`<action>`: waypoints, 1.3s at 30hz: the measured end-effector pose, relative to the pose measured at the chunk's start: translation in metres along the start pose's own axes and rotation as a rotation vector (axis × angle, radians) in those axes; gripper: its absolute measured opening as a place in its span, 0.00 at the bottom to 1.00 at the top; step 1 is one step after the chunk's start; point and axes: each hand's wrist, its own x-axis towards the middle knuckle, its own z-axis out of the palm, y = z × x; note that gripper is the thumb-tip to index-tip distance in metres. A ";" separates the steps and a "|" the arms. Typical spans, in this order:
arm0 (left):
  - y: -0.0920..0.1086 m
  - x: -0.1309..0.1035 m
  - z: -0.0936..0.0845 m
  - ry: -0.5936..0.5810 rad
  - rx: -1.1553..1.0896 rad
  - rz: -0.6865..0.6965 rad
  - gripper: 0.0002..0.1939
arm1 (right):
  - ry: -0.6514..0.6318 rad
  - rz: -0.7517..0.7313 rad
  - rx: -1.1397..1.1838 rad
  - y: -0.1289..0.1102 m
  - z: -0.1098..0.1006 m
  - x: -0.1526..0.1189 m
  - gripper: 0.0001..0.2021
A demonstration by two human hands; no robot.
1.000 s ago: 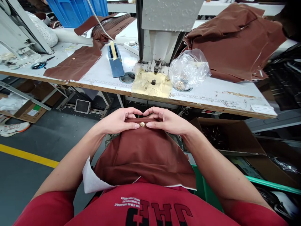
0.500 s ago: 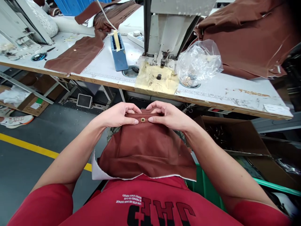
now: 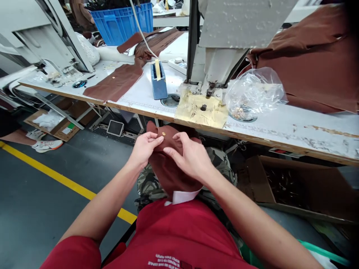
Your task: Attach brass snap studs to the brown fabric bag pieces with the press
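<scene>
Now, brown cloth [image 3: 169, 170] with a gold button [image 3: 163, 133] is held in the middle of the frame. It is pinched by the grip of the left hand [image 3: 144, 148]. On it, the right hand's [image 3: 194, 156] thumb and finger are spread; whether cloth is pinched underneath cannot be told.

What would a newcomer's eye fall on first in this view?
Probably the small gold-coloured stud on the soft brown piece of material in the person's bare hands, on the near side of the long white workbench. Next, perhaps, the tall grey machine on that workbench, with a crumpled clear plastic bag to its right in the picture. A bright blue plastic crate also stands out at the upper left.
</scene>
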 end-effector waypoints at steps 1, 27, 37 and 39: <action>-0.004 -0.006 0.006 0.010 -0.084 -0.022 0.18 | -0.004 0.032 0.023 -0.001 0.008 -0.002 0.27; 0.028 0.043 0.039 -0.553 1.016 0.485 0.14 | 0.131 0.067 0.092 0.067 -0.016 -0.005 0.11; 0.052 0.116 0.111 -0.235 1.041 0.630 0.16 | 0.264 0.238 0.397 0.117 -0.070 0.085 0.15; 0.052 0.128 0.121 -0.186 1.057 0.632 0.16 | 0.267 0.274 0.470 0.126 -0.073 0.097 0.15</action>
